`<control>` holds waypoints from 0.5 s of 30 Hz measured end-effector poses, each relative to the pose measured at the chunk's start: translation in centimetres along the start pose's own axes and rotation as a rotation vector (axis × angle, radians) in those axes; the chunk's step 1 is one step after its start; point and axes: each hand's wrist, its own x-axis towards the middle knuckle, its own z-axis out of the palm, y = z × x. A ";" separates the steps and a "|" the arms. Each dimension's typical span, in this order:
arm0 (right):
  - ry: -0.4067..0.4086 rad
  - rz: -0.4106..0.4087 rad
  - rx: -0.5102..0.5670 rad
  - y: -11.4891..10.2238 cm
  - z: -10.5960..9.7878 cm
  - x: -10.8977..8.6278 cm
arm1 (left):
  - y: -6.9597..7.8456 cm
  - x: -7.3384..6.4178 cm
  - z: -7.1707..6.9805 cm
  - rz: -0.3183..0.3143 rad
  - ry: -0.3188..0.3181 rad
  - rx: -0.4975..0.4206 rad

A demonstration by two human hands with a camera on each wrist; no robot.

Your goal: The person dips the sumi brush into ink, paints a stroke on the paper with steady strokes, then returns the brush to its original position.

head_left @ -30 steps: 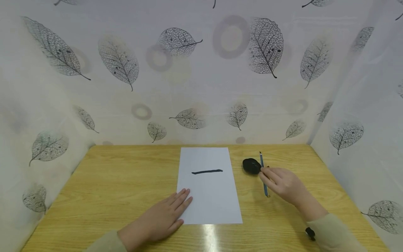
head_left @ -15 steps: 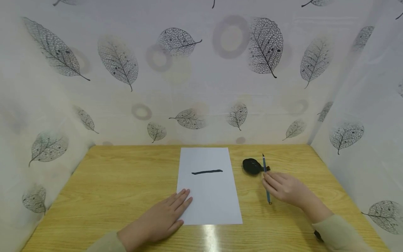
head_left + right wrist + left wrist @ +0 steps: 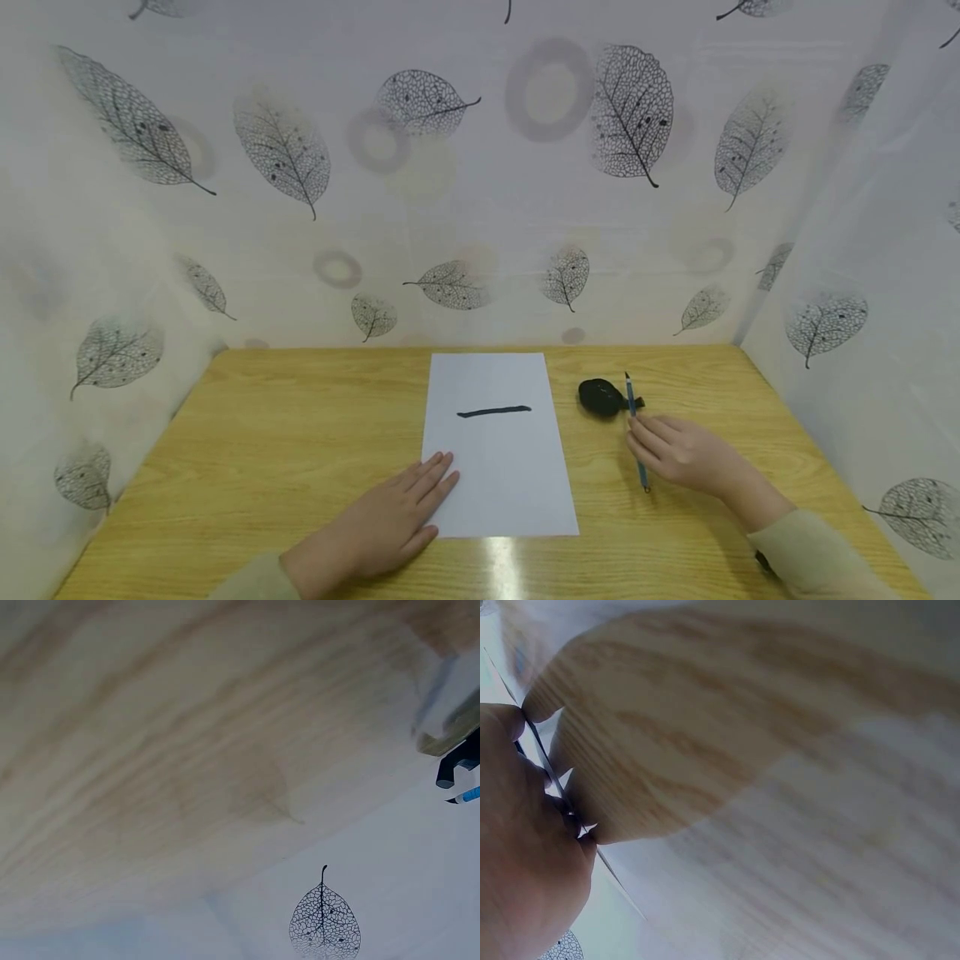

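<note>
A white sheet of paper (image 3: 498,483) bears one black brush stroke (image 3: 495,411). On its lower left edge rests my left hand (image 3: 393,517), palm down with fingers extended; the left wrist view shows that hand (image 3: 532,847) along its left side. To the right of the sheet, my right hand (image 3: 686,454) pinches a blue writing brush (image 3: 630,390) near its middle, dark tip pointing away from me. Just left of the brush sits a small black ink dish (image 3: 600,398), its short handle passing behind the shaft. In the right wrist view only the brush tip (image 3: 470,795) shows, at the right edge.
Everything lies on a yellow wood-grain table (image 3: 285,433). Pale curtains with a leaf print (image 3: 495,192) enclose it at the back and both sides. A small black object (image 3: 762,561) shows under the right sleeve.
My right hand has drawn back toward me and slightly right, the brush with it, so the dish's handle shows more. Left hand, paper and dish stay put.
</note>
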 end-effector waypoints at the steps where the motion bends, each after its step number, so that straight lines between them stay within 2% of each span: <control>1: -0.003 -0.001 0.002 0.0 0.0 -0.1 | 0.0 0.0 0.0 0.002 0.002 0.000; 10: -0.025 -0.044 -0.008 -0.2 0.3 -0.7 | -0.1 -0.1 0.7 0.034 0.084 0.022; 15: -0.044 -0.055 -0.009 -0.3 0.3 -0.9 | -0.1 0.0 0.2 0.018 0.037 -0.005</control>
